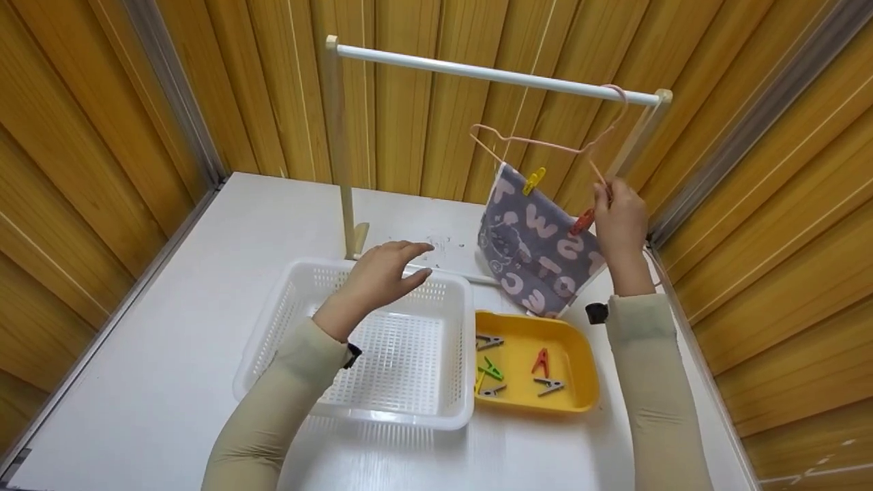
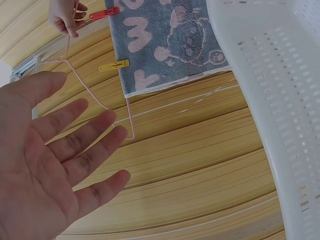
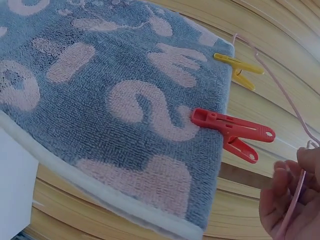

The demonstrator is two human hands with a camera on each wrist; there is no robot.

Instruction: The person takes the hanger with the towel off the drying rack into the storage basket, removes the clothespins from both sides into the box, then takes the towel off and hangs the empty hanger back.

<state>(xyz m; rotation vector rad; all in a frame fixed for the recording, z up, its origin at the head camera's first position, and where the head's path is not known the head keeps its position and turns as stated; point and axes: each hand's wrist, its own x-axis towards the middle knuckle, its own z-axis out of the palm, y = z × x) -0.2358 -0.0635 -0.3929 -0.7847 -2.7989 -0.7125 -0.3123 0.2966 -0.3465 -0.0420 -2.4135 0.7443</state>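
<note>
A pink wire hanger [image 1: 545,142] hooks over the white rail [image 1: 477,70] near its right end and tilts down to the right. From it hangs a grey-blue towel [image 1: 539,245] with pink letters, fastened by a yellow clothespin [image 3: 237,67] and a red clothespin [image 3: 235,131]. My right hand [image 1: 620,215] pinches the hanger's right side, just past the red clothespin. Over the white basket [image 1: 470,354], my left hand [image 1: 385,273] is held in the air with its fingers spread; in the left wrist view its palm shows bare.
Right of the basket stands a yellow tray [image 1: 588,368] holding several loose clothespins, among them a red one [image 1: 541,362] and a green one [image 1: 492,369]. The rack's left wooden post [image 1: 341,150] rises behind the basket. Wood-patterned walls [image 1: 82,170] enclose the white table [image 1: 164,307].
</note>
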